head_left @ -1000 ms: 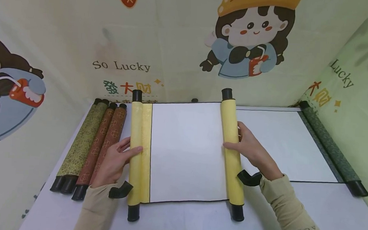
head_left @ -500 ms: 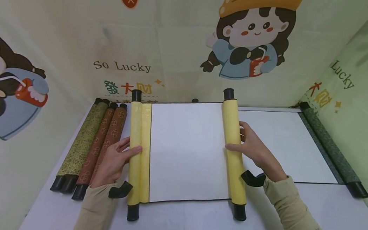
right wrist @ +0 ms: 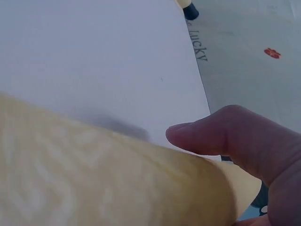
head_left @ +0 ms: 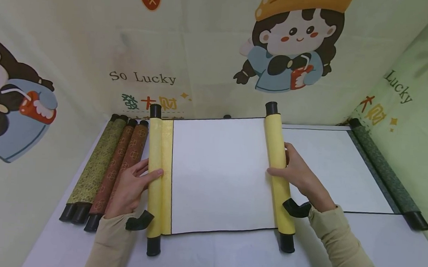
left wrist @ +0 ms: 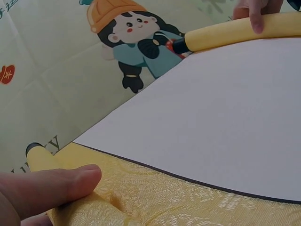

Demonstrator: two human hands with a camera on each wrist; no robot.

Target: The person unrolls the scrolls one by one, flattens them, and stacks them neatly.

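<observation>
A yellow hanging scroll (head_left: 224,175) with black rod ends lies partly unrolled, its blank white paper stretched between two rolls. My left hand (head_left: 128,191) grips the left roll (head_left: 156,146), thumb on top, beside a strip of yellow brocade. At the other side, my right hand (head_left: 303,173) holds the thicker right roll (head_left: 276,143), which tilts slightly; its thumb lies on the paper side and the fingers go behind. The left wrist view shows my left thumb (left wrist: 77,183) pressing the brocade. In the right wrist view my right thumb (right wrist: 207,132) rests along the roll's edge.
Several rolled scrolls, green (head_left: 99,163) and reddish-brown (head_left: 116,164), lie side by side at the left. Behind my right hand is another white sheet (head_left: 326,169) ending in a dark green roll (head_left: 384,172). A printed cloth (head_left: 204,47) hangs behind the white table (head_left: 214,256).
My right hand has moved right with its roll, so more white paper shows between the rolls. The left roll has shifted slightly left in my left hand.
</observation>
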